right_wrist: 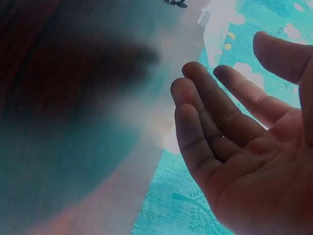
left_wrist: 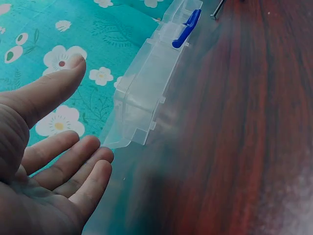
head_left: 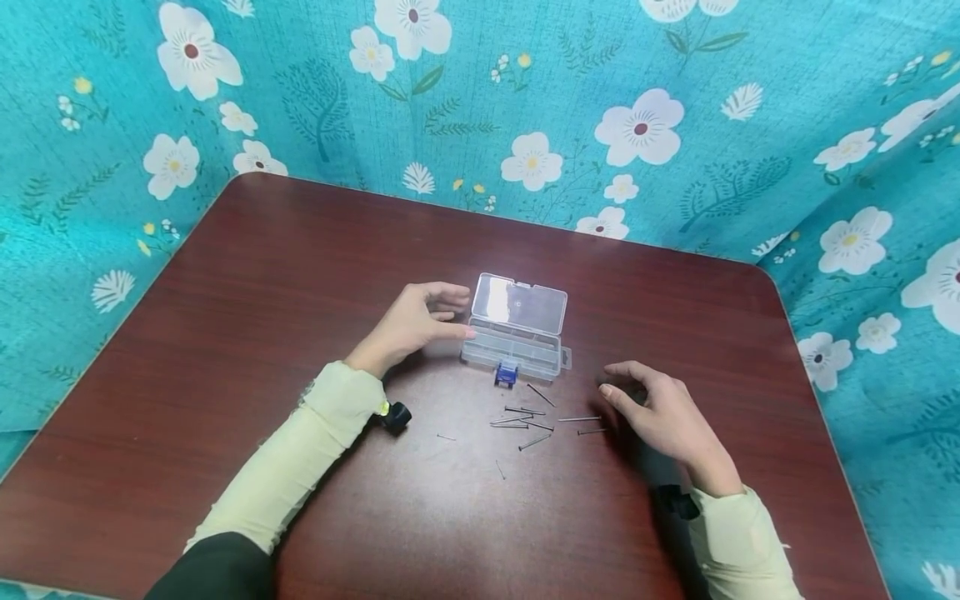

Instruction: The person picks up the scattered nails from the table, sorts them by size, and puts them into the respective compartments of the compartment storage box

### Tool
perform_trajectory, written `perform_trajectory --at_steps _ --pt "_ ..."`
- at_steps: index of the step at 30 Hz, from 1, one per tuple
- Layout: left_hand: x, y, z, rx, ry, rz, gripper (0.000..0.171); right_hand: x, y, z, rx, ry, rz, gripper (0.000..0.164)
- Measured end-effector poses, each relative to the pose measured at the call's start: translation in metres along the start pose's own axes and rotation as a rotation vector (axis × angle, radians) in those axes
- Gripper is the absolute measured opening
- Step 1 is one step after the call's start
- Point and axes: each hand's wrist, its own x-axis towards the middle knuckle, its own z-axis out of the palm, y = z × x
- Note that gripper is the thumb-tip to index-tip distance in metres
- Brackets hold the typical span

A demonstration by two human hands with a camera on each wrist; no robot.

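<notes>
A clear plastic compartment box (head_left: 517, 346) sits on the table with its lid (head_left: 521, 304) raised at the back and a blue latch (head_left: 506, 373) hanging at its front. My left hand (head_left: 415, 323) is at the box's left end, fingers relaxed and apart, thumb tip right by the rim. In the left wrist view nothing lies between those fingers and thumb. My right hand (head_left: 666, 410) hovers over the table to the right of the box, its fingers loosely bent and holding nothing. Between the hands, in front of the box, several nails (head_left: 525, 423) lie scattered.
Two smaller nails or pins lie nearer me, one pin (head_left: 447, 437) to the left and another pin (head_left: 500, 470) in front. The dark red wooden table (head_left: 360, 250) is bordered at the back and right by a turquoise flowered curtain (head_left: 465, 108).
</notes>
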Motion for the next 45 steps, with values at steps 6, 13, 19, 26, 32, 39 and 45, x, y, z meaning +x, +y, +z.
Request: perform_trajectory --at_steps 6,13,19,26,32,39,45 --pt "0.004 0.0 0.003 0.016 -0.029 -0.03 0.07 -0.002 0.002 0.006 0.028 0.0 0.021 0.035" --pt "0.004 -0.001 0.003 0.072 -0.06 -0.038 0.072 -0.004 0.002 0.01 0.04 -0.016 0.048 0.029" --pt "0.004 -0.004 0.005 0.145 -0.083 -0.069 0.072 -0.009 0.003 0.014 0.072 -0.038 0.045 0.025" --pt "0.004 -0.004 0.006 0.271 -0.123 -0.058 0.072 -0.007 0.005 0.015 0.017 -0.012 -0.047 0.016" --pt "0.002 0.0 0.008 0.341 -0.142 -0.038 0.072 -0.006 0.007 0.017 -0.024 -0.008 -0.109 0.013" --pt "0.0 0.0 0.011 0.406 -0.118 -0.021 0.069 -0.002 0.005 0.019 -0.052 -0.021 -0.147 0.014" --pt "-0.001 0.002 0.015 0.451 -0.087 -0.023 0.068 0.0 0.004 0.021 -0.131 -0.027 -0.2 0.019"
